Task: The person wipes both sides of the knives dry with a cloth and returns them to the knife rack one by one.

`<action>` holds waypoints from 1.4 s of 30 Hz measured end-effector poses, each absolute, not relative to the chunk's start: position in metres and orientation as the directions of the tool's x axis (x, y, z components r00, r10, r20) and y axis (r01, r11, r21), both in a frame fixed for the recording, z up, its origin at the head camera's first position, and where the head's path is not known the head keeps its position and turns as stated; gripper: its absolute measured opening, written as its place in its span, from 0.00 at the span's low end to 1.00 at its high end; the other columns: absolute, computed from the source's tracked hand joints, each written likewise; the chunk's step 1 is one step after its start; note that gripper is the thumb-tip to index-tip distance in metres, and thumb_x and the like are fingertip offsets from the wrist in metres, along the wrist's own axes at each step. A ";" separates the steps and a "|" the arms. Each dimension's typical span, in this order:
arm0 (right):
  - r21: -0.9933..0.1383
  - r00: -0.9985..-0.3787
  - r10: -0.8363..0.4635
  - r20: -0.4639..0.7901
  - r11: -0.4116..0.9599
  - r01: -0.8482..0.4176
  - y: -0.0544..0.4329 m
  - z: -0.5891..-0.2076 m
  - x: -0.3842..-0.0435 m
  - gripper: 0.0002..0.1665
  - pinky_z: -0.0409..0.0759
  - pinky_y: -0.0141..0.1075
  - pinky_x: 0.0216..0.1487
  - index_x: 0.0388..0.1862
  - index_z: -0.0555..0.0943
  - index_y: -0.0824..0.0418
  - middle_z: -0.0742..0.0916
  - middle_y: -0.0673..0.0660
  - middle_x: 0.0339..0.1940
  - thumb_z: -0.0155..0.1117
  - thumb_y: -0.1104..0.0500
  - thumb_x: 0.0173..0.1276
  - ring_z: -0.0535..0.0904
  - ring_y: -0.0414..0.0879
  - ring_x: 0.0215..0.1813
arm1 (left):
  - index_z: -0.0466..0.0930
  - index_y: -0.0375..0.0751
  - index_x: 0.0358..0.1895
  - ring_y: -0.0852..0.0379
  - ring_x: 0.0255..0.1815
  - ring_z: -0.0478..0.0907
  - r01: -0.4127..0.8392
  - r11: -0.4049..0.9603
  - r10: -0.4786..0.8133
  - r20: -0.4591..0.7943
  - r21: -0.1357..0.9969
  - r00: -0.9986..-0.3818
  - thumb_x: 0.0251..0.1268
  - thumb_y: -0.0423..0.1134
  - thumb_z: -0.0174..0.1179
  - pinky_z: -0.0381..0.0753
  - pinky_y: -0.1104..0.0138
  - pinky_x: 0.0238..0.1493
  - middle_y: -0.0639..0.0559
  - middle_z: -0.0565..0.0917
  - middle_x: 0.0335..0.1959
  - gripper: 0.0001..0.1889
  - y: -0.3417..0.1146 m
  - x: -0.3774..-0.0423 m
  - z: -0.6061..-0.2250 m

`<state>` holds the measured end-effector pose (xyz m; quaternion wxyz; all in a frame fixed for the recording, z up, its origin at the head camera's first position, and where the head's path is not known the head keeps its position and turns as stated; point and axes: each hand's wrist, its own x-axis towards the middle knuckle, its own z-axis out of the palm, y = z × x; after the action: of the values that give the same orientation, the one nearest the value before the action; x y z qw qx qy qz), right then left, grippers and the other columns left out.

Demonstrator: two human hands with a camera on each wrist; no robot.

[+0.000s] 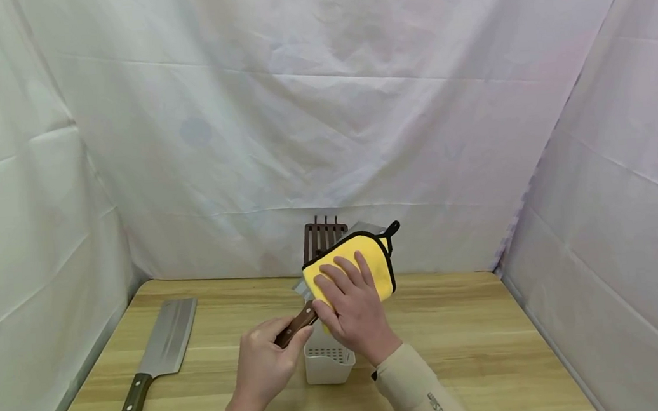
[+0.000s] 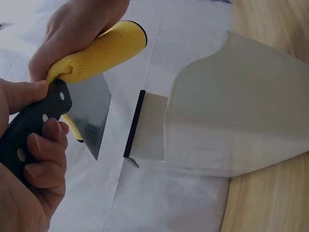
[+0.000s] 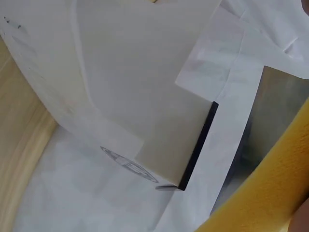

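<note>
My left hand (image 1: 266, 356) grips the dark riveted handle (image 1: 297, 325) of a broad-bladed cleaver, which is raised off the table and slants up to the right. Its grey blade (image 2: 89, 111) is largely covered by a yellow cloth (image 1: 376, 272) with black edging and a hanging loop. Across the cloth lies my right hand (image 1: 356, 305), its fingers fairly straight and spread, with the thumb side close to the handle. In the left wrist view the cloth bends round the blade, showing on both sides. In the right wrist view, the yellow cloth (image 3: 270, 179) fills the lower right corner.
Behind and below the hands stands a white knife holder (image 1: 329, 371) with a dark slotted top (image 1: 324, 234). Another cleaver (image 1: 166, 338) lies on the left of the wooden table (image 1: 459, 343), handle toward me. White sheets (image 1: 324, 136) enclose the table's back and sides.
</note>
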<state>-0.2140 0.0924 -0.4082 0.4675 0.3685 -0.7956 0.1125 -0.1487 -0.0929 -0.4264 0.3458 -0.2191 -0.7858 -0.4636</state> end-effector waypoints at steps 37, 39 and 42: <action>0.196 -0.273 -0.480 0.834 0.720 -0.665 0.102 -0.404 -0.219 0.27 0.59 0.64 0.76 0.52 0.81 0.61 0.83 0.62 0.57 0.34 0.49 0.85 0.75 0.61 0.67 | 0.86 0.26 0.36 0.67 0.10 0.65 0.190 0.016 0.301 0.177 0.982 -0.937 0.76 0.38 0.62 0.63 0.75 0.11 0.52 0.75 0.16 0.15 -0.109 -0.145 -0.412; 0.189 -0.295 -0.475 0.829 0.734 -0.652 0.103 -0.403 -0.219 0.28 0.56 0.64 0.77 0.57 0.79 0.62 0.80 0.65 0.63 0.34 0.48 0.86 0.71 0.63 0.72 | 0.83 0.23 0.34 0.68 0.09 0.64 0.157 -0.021 0.339 0.154 0.987 -0.928 0.78 0.38 0.59 0.62 0.76 0.10 0.53 0.75 0.15 0.18 -0.110 -0.145 -0.413; 0.168 -0.316 -0.457 0.831 0.749 -0.641 0.103 -0.402 -0.219 0.30 0.53 0.63 0.79 0.65 0.75 0.64 0.74 0.68 0.72 0.33 0.45 0.87 0.64 0.66 0.77 | 0.79 0.20 0.33 0.68 0.09 0.64 0.107 -0.070 0.382 0.126 0.992 -0.915 0.81 0.41 0.55 0.64 0.76 0.10 0.53 0.75 0.15 0.22 -0.112 -0.145 -0.415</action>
<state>-0.2185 0.1027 -0.4019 0.4752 0.3408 -0.8054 0.0969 -0.1452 -0.1117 -0.4153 -0.0971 -0.1814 -0.6751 -0.7084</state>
